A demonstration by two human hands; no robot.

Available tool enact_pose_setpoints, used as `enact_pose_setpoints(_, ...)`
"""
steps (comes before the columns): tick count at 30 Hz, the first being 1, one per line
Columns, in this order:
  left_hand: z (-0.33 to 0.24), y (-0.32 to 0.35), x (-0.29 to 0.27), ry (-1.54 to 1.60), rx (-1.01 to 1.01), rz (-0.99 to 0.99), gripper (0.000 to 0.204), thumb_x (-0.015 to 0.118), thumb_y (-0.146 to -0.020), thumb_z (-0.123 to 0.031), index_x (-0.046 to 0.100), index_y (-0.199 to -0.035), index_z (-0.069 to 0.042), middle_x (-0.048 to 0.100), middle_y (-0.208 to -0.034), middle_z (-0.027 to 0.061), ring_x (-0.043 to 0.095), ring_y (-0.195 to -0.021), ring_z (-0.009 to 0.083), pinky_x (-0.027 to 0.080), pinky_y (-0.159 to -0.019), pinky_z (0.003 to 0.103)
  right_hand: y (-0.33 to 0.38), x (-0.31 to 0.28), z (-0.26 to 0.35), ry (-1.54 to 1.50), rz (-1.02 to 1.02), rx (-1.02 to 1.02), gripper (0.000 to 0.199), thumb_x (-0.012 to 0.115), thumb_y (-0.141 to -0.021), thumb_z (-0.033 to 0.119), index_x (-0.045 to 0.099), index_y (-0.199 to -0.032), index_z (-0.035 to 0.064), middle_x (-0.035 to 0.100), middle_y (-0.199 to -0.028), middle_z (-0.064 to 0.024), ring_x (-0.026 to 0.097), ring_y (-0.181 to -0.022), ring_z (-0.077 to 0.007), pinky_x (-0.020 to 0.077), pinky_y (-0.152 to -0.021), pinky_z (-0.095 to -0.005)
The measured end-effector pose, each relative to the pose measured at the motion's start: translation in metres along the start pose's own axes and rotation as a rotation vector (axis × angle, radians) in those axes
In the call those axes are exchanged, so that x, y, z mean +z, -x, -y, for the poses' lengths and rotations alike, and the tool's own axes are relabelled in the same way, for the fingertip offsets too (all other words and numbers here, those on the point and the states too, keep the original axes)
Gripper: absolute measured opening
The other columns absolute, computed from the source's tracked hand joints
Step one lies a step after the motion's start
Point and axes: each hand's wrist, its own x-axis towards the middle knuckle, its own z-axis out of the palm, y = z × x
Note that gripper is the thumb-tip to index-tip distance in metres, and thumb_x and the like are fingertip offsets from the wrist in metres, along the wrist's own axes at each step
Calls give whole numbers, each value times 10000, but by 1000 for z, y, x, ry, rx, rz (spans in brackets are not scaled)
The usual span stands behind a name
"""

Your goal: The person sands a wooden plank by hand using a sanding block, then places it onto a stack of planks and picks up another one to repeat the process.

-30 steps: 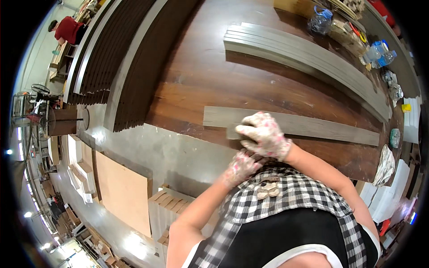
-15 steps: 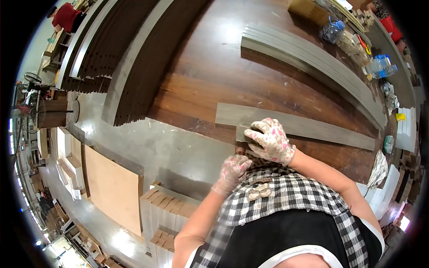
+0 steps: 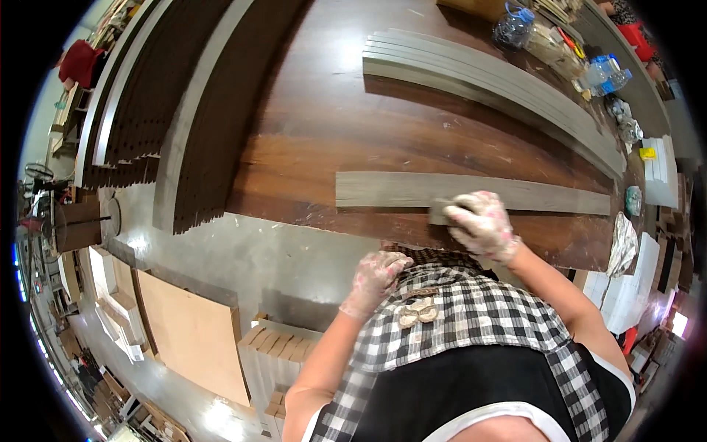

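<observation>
A long grey wood-grain strip (image 3: 398,190) lies lengthwise across the near part of the brown table. At its near edge my right hand (image 3: 482,225), in a white glove with pink spots, is closed around a small grey block (image 3: 440,211). Motion blurs the block, so its exact kind is unclear. My left hand (image 3: 374,280), gloved alike, is held in front of my checked apron (image 3: 471,317) by the table's near edge. Its fingers are curled together, and whatever may be in them is hidden.
Several grey strips lie side by side (image 3: 486,85) farther back on the table. Tall stacks of dark drilled boards (image 3: 199,140) stand at the left. Plastic bottles (image 3: 607,77), a jug (image 3: 513,28) and a white cloth (image 3: 624,247) line the right side.
My right hand has moved right along the strip with the grey block, which has come off the strip's left part to its near edge. My left hand stays in front of the apron.
</observation>
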Motion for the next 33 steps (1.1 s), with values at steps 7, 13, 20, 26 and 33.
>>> enact_pose_setpoints(7, -2, -19, -12, 112, 101, 27, 355, 674, -674, -39, 692, -1019, -120, 696, -1031, 54, 661, -911, 264, 519, -785, 406, -27, 17, 31, -58, -163, -41, 328, 767, -668, 150, 663, -970, 80, 653, -936, -123, 630, -803, -295, 488, -696, -431)
enact_pose_setpoints(13, -1, -31, -20, 53, 179, 31, 335, 678, -678, -96, 677, -1009, -143, 701, -982, 47, 675, -887, 265, 519, -709, 400, 5, 31, 10, -63, -178, 49, 231, 687, -732, 138, 662, -959, 109, 642, -885, -89, 632, -796, -273, 500, -693, -436)
enact_pose_setpoints(20, -28, -90, -9, 118, 383, 59, 284, 662, -672, -43, 681, -950, -100, 701, -924, 79, 669, -792, 279, 519, -686, 404, 124, -22, -22, 269, -377, 426, 362, 743, -724, 255, 682, -1045, 101, 664, -1014, -103, 625, -875, -290, 476, -768, -440)
enact_pose_setpoints(26, -61, -130, 15, 125, 385, 73, 294, 587, -717, 79, 696, -937, -83, 702, -933, 95, 675, -874, 292, 533, -770, 390, 114, 16, -25, 150, -427, 390, 391, 733, -743, 301, 667, -1091, 135, 632, -1111, -77, 591, -984, -262, 457, -843, -444)
enact_pose_setpoints(33, -88, -163, 44, 73, 443, 131, 403, 588, -649, 56, 689, -1001, -110, 699, -969, 69, 657, -902, 286, 506, -802, 395, 264, -65, -121, 394, -574, 838, 385, 735, -773, 263, 651, -1114, 107, 642, -1100, -119, 586, -1028, -319, 471, -878, -447)
